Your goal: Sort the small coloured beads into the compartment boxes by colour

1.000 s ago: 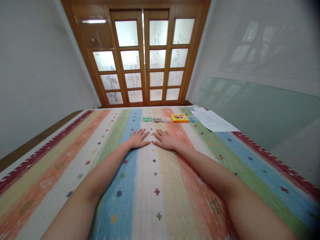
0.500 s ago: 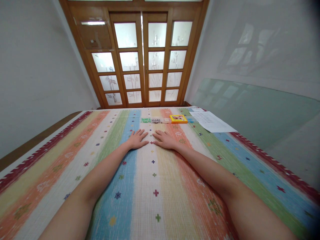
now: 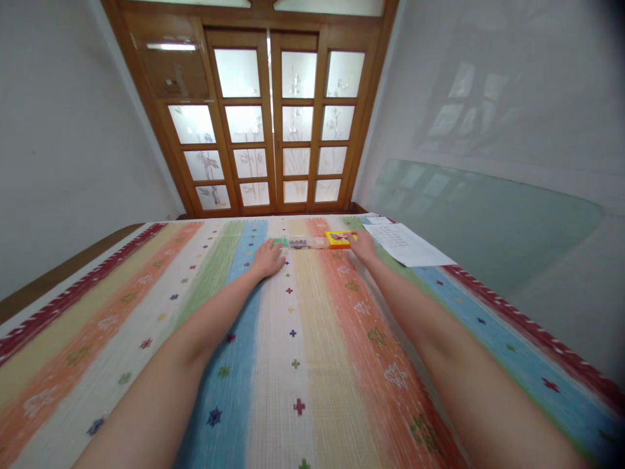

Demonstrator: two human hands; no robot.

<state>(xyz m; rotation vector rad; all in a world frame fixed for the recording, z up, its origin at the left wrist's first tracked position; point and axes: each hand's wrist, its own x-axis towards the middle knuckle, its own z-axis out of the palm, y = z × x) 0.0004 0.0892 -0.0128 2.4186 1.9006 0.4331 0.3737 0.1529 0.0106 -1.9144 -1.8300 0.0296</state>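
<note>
Both my arms stretch far out over a striped, many-coloured cloth (image 3: 303, 352). My left hand (image 3: 268, 259) lies flat with fingers spread, its fingertips reaching the green end of a long clear box (image 3: 303, 243). My right hand (image 3: 362, 245) touches the right edge of a small yellow box (image 3: 338, 239); its fingers curl toward the box, but I cannot see whether they grip it. The clear box and the yellow box lie end to end near the far edge of the cloth.
A white printed sheet of paper (image 3: 406, 243) lies right of the yellow box. A wooden door with frosted glass panes (image 3: 266, 124) stands beyond the far edge. A glass panel (image 3: 483, 215) leans along the right wall.
Both hands slid forward from the middle of the cloth. The left now reaches the clear box, and the right moved further right to the yellow box.
</note>
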